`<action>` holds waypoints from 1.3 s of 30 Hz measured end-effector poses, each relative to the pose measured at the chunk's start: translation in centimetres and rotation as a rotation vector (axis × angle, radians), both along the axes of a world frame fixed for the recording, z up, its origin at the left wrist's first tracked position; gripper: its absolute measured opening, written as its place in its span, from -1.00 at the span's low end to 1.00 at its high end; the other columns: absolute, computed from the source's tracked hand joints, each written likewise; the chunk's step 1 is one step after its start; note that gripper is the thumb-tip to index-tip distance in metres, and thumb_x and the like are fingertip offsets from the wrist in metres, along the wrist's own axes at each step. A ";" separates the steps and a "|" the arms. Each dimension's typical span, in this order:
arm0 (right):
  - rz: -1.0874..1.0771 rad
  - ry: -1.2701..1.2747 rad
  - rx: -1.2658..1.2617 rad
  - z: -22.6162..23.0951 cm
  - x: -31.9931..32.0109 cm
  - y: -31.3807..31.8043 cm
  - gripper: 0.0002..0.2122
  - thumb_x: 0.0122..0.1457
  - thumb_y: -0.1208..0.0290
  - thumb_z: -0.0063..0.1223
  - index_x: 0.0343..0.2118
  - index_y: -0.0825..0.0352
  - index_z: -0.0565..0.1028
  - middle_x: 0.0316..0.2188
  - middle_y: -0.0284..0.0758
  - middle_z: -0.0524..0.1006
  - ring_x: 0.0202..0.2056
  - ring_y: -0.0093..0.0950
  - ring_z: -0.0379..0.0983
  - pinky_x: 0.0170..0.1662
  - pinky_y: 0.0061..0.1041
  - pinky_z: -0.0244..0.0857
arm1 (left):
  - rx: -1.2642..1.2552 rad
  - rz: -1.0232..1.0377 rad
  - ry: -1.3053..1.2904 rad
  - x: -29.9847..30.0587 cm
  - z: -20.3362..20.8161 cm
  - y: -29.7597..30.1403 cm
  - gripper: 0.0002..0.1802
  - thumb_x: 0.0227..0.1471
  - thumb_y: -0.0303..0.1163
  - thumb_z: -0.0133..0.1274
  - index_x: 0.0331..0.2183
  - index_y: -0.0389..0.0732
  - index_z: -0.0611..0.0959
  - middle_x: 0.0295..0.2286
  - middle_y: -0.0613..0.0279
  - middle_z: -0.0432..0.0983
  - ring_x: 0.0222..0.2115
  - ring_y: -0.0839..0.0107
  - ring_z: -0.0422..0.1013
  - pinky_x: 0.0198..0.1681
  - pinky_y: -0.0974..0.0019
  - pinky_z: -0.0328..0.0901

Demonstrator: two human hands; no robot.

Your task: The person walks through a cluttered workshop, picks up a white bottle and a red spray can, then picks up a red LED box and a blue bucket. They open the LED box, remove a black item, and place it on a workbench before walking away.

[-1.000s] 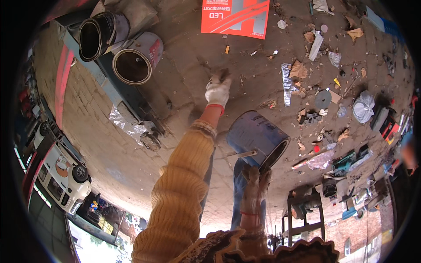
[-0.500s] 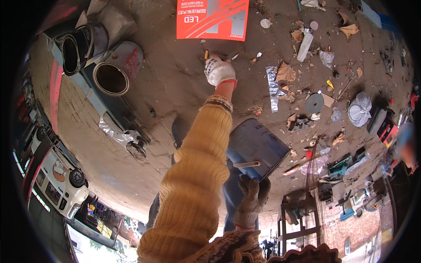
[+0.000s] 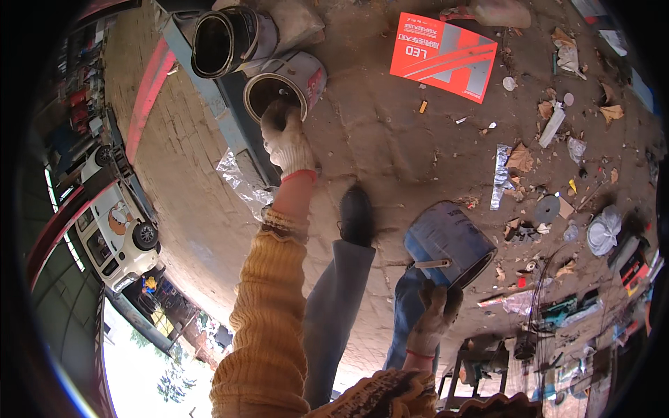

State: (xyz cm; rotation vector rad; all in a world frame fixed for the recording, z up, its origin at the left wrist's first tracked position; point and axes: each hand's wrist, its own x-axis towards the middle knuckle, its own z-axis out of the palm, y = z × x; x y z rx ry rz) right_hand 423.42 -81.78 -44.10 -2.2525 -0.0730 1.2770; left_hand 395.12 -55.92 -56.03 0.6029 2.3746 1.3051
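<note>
My left hand (image 3: pixel 286 139), in a white glove with a yellow knitted sleeve behind it, reaches to a grey metal can (image 3: pixel 296 73) lying on its side. Its fingers curl over the rim of the can's open mouth. My right hand (image 3: pixel 433 317), also gloved, grips a blue metal can (image 3: pixel 446 240) by its lower rim beside the wire handle, held tilted above the ground. My legs in blue trousers and one black shoe (image 3: pixel 355 212) stand between the two hands.
A larger black can (image 3: pixel 223 38) lies beside the grey one on a blue steel beam (image 3: pixel 212 108). A red flat carton (image 3: pixel 442 56), crumpled foil (image 3: pixel 244 184), scattered scraps and tools (image 3: pixel 557 209) and a metal stand (image 3: pixel 488 362) sit on the concrete.
My left hand has swung left from beside the red carton to the mouth of the grey can. The blue can stays in my right hand.
</note>
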 end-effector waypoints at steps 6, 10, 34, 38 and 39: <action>-0.383 0.302 0.040 -0.2 0.1 0.9 -0.52 0.30 0.16 0.13 0.12 0.42 0.39 -0.19 -0.36 0.47 -0.15 -0.53 0.39 -0.06 -0.59 0.32 | -0.177 -0.472 0.415 4.1 -1.0 -0.8 -0.42 0.05 -0.34 0.22 0.13 -0.16 0.52 -0.06 0.05 0.46 -0.17 0.26 0.46 -0.08 0.19 0.40; -0.477 0.433 0.135 0.1 0.3 1.3 -0.50 0.34 0.20 0.03 0.20 0.45 0.32 -0.13 -0.31 0.47 -0.11 -0.49 0.40 0.05 -0.56 0.32 | -0.396 -0.685 0.065 9.9 -6.7 3.8 -0.24 0.01 -0.21 0.29 0.21 -0.14 0.41 0.07 -0.12 0.35 0.00 0.07 0.43 0.03 0.08 0.39; -0.260 0.090 -0.073 1.1 0.7 1.8 -0.52 0.27 0.35 0.17 0.18 0.42 0.33 -0.01 -0.20 0.53 -0.03 -0.42 0.52 0.00 -0.44 0.48 | -1.145 -1.195 0.304 18.6 -9.9 14.3 0.22 -0.29 0.23 0.41 0.24 -0.31 0.32 0.12 -0.15 0.39 0.11 -0.01 0.40 0.17 0.08 0.34; -0.644 0.249 0.105 0.2 1.4 3.4 -0.49 0.27 0.24 0.19 0.18 0.39 0.30 -0.11 -0.21 0.54 -0.16 -0.34 0.58 -0.08 -0.35 0.49 | -1.132 -1.045 0.146 19.2 -10.2 7.4 0.15 -0.30 0.24 0.40 0.17 -0.34 0.40 0.10 -0.16 0.41 0.10 0.02 0.42 0.17 0.11 0.34; -0.748 0.269 0.103 0.2 1.7 3.5 -0.50 0.28 0.23 0.17 0.18 0.37 0.31 -0.11 -0.23 0.53 -0.17 -0.35 0.57 -0.10 -0.38 0.48 | -1.119 -0.975 0.059 19.3 -10.4 5.7 0.14 -0.31 0.23 0.40 0.16 -0.33 0.40 0.10 -0.16 0.40 0.11 0.02 0.40 0.17 0.11 0.34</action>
